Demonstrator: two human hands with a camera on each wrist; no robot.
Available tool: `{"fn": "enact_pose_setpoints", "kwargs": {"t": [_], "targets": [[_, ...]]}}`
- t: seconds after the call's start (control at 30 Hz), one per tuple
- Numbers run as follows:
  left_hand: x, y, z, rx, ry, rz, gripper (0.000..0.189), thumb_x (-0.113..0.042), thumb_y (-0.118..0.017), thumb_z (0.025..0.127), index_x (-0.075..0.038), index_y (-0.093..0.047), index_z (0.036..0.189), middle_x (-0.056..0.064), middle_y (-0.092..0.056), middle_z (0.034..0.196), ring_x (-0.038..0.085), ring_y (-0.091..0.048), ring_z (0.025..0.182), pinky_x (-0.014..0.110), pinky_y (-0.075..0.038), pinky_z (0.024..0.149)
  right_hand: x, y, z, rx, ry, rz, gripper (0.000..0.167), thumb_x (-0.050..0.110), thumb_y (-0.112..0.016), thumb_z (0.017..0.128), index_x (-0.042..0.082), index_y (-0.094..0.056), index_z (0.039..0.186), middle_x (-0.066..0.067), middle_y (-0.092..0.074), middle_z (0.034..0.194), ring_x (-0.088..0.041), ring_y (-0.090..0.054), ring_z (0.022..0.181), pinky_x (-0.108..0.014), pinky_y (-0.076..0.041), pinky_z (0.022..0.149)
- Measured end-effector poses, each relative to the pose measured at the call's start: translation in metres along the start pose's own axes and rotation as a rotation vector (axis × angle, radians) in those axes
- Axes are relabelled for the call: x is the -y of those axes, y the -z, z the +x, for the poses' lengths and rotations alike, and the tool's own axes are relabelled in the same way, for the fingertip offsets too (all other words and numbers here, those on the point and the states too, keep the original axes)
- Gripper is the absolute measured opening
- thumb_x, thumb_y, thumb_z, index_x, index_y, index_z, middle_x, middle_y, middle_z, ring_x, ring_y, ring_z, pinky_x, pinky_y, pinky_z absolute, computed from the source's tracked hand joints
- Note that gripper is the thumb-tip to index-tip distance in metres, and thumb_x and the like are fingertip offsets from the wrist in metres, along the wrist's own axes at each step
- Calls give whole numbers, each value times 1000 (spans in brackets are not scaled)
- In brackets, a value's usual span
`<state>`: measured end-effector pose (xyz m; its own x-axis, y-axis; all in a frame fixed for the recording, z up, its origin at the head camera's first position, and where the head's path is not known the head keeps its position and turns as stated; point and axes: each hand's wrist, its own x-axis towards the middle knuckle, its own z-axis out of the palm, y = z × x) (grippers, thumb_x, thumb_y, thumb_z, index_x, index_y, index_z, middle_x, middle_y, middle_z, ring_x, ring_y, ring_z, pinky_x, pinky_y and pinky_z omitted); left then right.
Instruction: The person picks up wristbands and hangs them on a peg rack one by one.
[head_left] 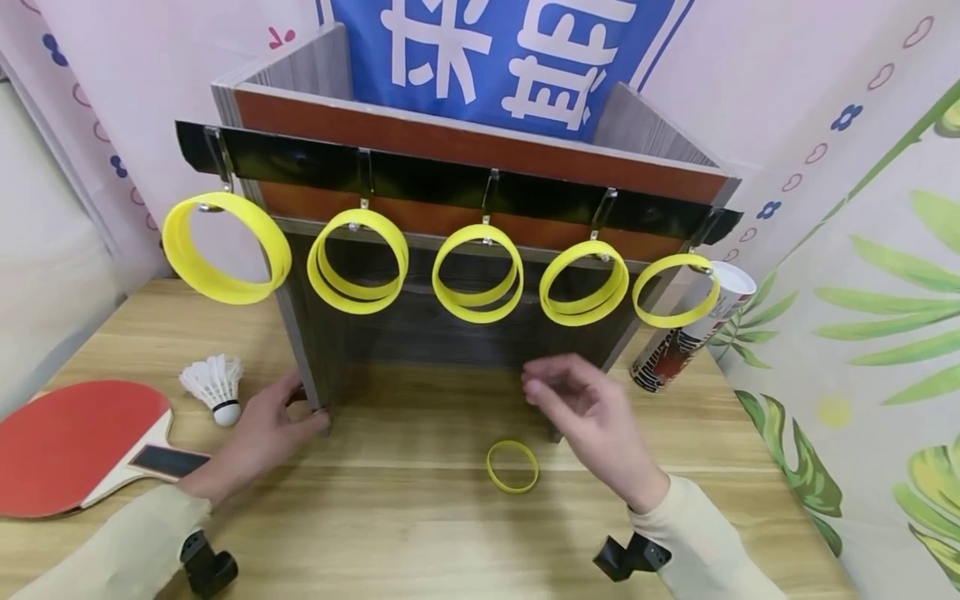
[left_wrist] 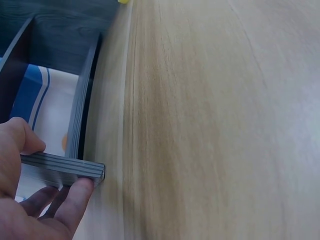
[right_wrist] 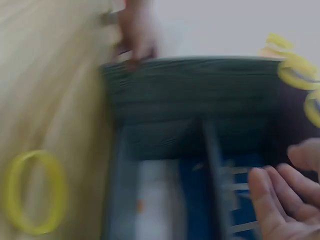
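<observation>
My left hand (head_left: pixel 258 433) grips the lower front edge of the left side panel (left_wrist: pixel 65 166) of a grey wooden shelf unit (head_left: pixel 480 133), thumb on one face and fingers on the other. My right hand (head_left: pixel 596 421) is in the air in front of the unit's right side, fingers loosely bent and holding nothing. In the right wrist view its fingers (right_wrist: pixel 295 192) overlap the unit's inside. A thin yellow ring (head_left: pixel 517 490) lies on the table below and left of that hand. Several yellow rings (head_left: pixel 477 317) hang from metal hooks on the unit's black front bar (head_left: pixel 427 177).
A red table-tennis bat (head_left: pixel 82 442) and a white shuttlecock (head_left: pixel 213 385) lie left of my left hand. Behind the right side of the unit stands a tilted-looking tube (head_left: pixel 690 333) with a white lid. A blue cloth (head_left: pixel 480 58) with white characters hangs behind.
</observation>
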<state>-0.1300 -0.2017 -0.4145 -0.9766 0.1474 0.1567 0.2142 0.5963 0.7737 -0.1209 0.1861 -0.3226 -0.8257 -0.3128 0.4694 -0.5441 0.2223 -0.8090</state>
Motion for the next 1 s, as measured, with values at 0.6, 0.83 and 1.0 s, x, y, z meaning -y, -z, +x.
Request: {"fn": "enact_pose_setpoints", "kwargs": {"t": [0.6, 0.83, 1.0], "targets": [[-2, 3, 2, -8, 4, -2, 61, -12, -71, 96, -3, -48, 152, 31, -66, 132, 13, -58, 87, 27, -48, 62, -73, -4, -29, 533, 3, -710, 19, 8, -67, 100, 3, -69, 119, -8, -72, 110, -20, -69, 102, -36, -59, 88], [-2, 2, 0, 17, 28, -31, 64, -13, -70, 98, -3, -44, 155, 33, -63, 133, 6, -53, 61, 29, -47, 54, -79, -13, -36, 520, -12, -752, 16, 9, -68, 100, 2, -69, 114, -7, -71, 107, -21, -67, 102, -36, -58, 88], [-2, 1, 0, 4, 13, 1, 64, -13, -71, 96, -2, -46, 154, 31, -65, 133, 9, -59, 83, 26, -49, 63, -82, -15, -37, 494, -43, -724, 9, 2, -68, 98, 3, -70, 107, -5, -68, 98, -17, -64, 92, -33, -56, 80]]}}
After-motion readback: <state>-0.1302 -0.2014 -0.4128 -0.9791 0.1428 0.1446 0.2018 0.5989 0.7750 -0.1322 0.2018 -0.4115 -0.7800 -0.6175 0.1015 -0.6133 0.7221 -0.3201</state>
